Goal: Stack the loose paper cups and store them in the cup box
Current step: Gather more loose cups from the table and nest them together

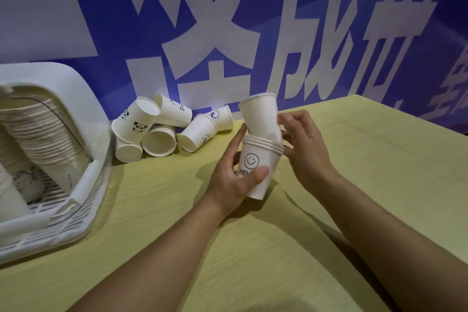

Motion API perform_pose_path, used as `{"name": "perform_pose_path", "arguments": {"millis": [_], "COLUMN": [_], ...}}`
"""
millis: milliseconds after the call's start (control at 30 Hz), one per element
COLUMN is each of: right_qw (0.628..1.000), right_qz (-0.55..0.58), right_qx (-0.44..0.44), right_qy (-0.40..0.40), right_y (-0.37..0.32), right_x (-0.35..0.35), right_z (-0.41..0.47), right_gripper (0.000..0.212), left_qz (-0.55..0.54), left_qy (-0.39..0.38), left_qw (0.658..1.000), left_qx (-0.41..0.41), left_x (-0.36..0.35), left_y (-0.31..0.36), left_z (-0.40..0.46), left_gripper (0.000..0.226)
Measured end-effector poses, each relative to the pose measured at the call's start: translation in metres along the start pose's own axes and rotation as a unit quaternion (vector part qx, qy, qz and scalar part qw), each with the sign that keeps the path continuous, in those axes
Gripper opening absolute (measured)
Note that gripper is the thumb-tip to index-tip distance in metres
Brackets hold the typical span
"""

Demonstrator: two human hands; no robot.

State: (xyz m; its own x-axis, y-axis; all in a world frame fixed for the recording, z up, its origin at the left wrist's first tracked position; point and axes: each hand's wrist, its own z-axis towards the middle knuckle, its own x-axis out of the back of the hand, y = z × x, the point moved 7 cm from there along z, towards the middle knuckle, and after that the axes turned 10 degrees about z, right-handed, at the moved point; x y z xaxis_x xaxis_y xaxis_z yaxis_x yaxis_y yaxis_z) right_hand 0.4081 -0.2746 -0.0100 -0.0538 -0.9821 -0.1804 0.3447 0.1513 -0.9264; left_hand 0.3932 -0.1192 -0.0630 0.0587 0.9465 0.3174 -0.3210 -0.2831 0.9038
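Blue wall covering with large white characters runs behind a yellow-green wood-grain counter. Above the middle of the counter, the left hand grips a short stack of nested paper cups, thumb across the front over a smiley face and partly hidden letters, fingers curled round the far side; the stack's base appears lifted off the counter, tilted slightly. The right hand pinches a plain white paper cup by its side wall, fingers bent round it, the cup tilted with its foot sitting in the mouth of the stack. Along the counter's back edge, against the wall, lies a pile of loose paper cups, most on their sides, touching and overlapping, some printed with pandas or round logos. At the counter's left edge sits the white slatted cup box, with a long row of nested cups lying inside it.
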Motion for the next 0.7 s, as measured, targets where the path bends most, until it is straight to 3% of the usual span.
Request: {"name": "perform_pose_path", "arguments": {"millis": [67, 200, 333, 500, 700], "right_qw": [1.000, 0.998, 0.993, 0.972, 0.966], "right_qz": [-0.010, -0.028, -0.091, -0.181, -0.225], "right_qx": [0.002, -0.007, 0.011, 0.002, 0.008], "right_qy": [-0.001, -0.062, -0.078, -0.151, -0.124], "right_y": [0.001, 0.003, 0.000, 0.012, 0.025], "right_x": [0.000, -0.010, -0.022, -0.053, -0.090], "right_z": [0.001, -0.001, -0.005, -0.010, 0.021], "right_gripper": [0.017, 0.044, 0.028, 0.032, 0.034], "left_qz": [-0.010, -0.008, 0.038, 0.120, 0.153], "left_qy": [0.014, 0.040, 0.073, 0.138, 0.223], "left_qw": [1.000, 0.999, 0.997, 0.982, 0.961], "left_qx": [-0.004, 0.005, 0.008, 0.040, 0.056], "left_x": [0.002, 0.006, 0.012, 0.045, 0.116], "left_y": [-0.001, 0.000, 0.011, 0.015, 0.002], "left_z": [0.001, -0.002, -0.011, -0.021, -0.058], "left_gripper": [0.098, 0.096, 0.106, 0.088, 0.085]}}
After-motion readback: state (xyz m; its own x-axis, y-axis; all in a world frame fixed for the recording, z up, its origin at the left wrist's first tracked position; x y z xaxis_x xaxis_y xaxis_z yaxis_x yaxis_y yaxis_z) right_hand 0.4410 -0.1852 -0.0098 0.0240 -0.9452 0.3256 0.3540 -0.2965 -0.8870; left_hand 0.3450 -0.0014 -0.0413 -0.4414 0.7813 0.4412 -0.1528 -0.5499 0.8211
